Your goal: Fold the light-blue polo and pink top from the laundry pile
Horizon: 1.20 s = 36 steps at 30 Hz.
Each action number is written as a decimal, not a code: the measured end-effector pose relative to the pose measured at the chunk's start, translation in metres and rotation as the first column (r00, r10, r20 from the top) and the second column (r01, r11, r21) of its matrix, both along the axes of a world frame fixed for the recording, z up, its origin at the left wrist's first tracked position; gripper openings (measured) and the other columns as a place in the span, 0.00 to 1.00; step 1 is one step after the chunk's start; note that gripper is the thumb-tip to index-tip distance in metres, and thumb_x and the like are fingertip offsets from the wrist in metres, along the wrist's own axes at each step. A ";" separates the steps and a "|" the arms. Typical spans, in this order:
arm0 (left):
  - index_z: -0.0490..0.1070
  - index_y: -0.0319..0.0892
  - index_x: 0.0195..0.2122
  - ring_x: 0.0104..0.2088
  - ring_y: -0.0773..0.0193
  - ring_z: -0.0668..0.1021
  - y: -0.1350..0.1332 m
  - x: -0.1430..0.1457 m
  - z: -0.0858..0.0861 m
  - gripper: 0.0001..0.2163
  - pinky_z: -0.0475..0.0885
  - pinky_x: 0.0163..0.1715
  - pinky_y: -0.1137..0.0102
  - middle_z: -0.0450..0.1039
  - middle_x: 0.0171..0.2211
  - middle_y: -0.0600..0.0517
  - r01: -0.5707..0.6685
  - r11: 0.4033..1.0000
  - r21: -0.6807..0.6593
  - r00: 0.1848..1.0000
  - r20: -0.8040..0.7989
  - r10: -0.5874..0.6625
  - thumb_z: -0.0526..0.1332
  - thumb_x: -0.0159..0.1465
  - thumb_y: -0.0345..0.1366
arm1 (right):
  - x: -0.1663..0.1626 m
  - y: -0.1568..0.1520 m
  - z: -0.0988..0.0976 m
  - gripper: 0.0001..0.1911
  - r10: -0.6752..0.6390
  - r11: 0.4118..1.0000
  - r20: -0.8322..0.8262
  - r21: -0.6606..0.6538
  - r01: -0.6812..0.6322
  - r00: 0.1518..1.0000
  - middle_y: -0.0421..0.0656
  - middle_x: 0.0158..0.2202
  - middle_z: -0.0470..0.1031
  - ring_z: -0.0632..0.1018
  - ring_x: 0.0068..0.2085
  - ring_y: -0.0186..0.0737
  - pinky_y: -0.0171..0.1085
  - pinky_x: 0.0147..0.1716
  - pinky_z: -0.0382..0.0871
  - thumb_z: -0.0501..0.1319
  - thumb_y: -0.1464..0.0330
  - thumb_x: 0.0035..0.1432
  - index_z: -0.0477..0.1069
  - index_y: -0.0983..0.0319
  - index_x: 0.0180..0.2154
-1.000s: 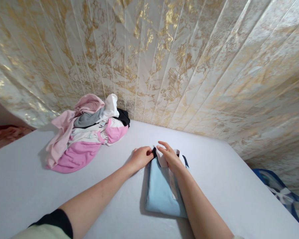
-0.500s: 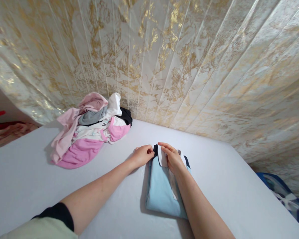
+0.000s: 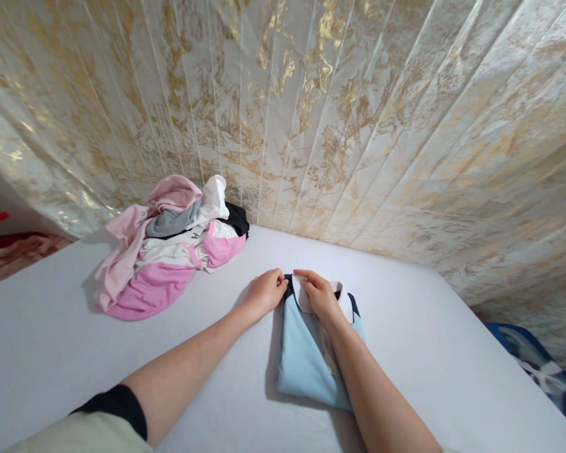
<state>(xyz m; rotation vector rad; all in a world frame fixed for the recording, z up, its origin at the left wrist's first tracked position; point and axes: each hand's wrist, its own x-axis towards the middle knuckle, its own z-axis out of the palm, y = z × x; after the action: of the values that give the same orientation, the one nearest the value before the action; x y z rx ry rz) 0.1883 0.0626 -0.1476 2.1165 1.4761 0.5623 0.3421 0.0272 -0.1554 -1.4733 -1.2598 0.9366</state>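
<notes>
A folded light-blue polo shirt with a white collar and dark navy shoulders lies on the white table. At its upper left corner, my left hand pinches the navy shoulder edge with curled fingers. My right hand is over the white collar, its thumb and index finger holding the collar's left part. The right wrist and forearm cover part of the shirt's front placket and right side.
A loose heap of clothes, pink, white, grey and black, sits at the table's back left. Behind the table hangs a gold-patterned curtain. A blue and white item is beyond the right edge, and reddish cloth beyond the left.
My right hand has shifted slightly left along the collar, and the collar lies flatter and wider at the neck. My left hand has moved slightly up and left with the shoulder edge.
</notes>
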 end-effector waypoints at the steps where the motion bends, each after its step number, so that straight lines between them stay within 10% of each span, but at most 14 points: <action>1: 0.70 0.44 0.31 0.33 0.62 0.76 -0.002 -0.001 0.002 0.06 0.62 0.33 0.71 0.76 0.32 0.52 -0.009 0.999 0.033 0.999 -0.042 0.010 0.56 0.64 0.36 | -0.001 0.000 -0.002 0.20 -0.013 1.000 0.112 0.026 0.010 0.994 0.38 0.28 0.75 0.65 0.23 0.33 0.33 0.26 0.60 0.53 0.67 0.51 0.75 0.59 0.45; 7: 0.71 0.44 0.34 0.38 0.61 0.77 -0.004 -0.004 0.007 0.10 0.63 0.36 0.69 0.77 0.38 0.50 -0.048 0.996 0.074 0.994 -0.098 0.055 0.51 0.68 0.37 | -0.005 -0.005 -0.003 0.21 -0.139 0.985 0.533 0.159 0.063 0.835 0.45 0.41 0.73 0.73 0.33 0.37 0.36 0.37 0.66 0.53 0.68 0.56 0.70 0.61 0.51; 17: 0.70 0.45 0.34 0.38 0.62 0.77 0.001 0.000 -0.004 0.07 0.64 0.38 0.69 0.77 0.38 0.52 -0.085 0.985 0.148 0.994 -0.056 0.094 0.54 0.66 0.35 | -0.029 -0.013 0.013 0.22 -0.065 0.983 0.801 -0.049 0.174 0.595 0.44 0.49 0.71 0.75 0.44 0.41 0.36 0.38 0.65 0.50 0.72 0.61 0.64 0.54 0.56; 22: 0.68 0.43 0.39 0.39 0.62 0.77 0.014 -0.011 -0.001 0.08 0.65 0.35 0.71 0.76 0.41 0.48 -0.134 0.991 -0.029 0.990 0.046 0.135 0.50 0.67 0.35 | -0.018 -0.011 0.023 0.21 -0.058 0.991 0.779 -0.030 0.129 0.624 0.48 0.49 0.71 0.76 0.44 0.42 0.37 0.41 0.66 0.51 0.72 0.62 0.63 0.59 0.57; 28: 0.68 0.43 0.24 0.28 0.57 0.76 -0.003 -0.016 0.015 0.17 0.61 0.27 0.69 0.75 0.24 0.49 0.069 0.987 -0.146 0.996 -0.038 -0.075 0.54 0.63 0.48 | 0.015 -0.041 0.058 0.16 -0.051 0.998 0.767 0.065 0.000 0.639 0.48 0.49 0.71 0.76 0.43 0.39 0.37 0.45 0.66 0.52 0.70 0.64 0.69 0.59 0.52; 36: 0.69 0.42 0.37 0.32 0.60 0.77 -0.015 -0.002 0.010 0.07 0.64 0.31 0.71 0.76 0.31 0.50 0.066 0.994 -0.091 0.998 0.017 -0.065 0.60 0.59 0.37 | 0.002 -0.113 0.029 0.20 0.060 0.973 0.833 0.075 -0.219 0.550 0.48 0.56 0.69 0.69 0.56 0.46 0.45 0.56 0.60 0.57 0.70 0.61 0.67 0.59 0.55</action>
<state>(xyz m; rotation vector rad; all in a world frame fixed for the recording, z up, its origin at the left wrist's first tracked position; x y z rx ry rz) 0.1860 0.0479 -0.1372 2.0776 1.3923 0.4751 0.3439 -0.0859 -0.1264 -1.7526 -2.1120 0.1336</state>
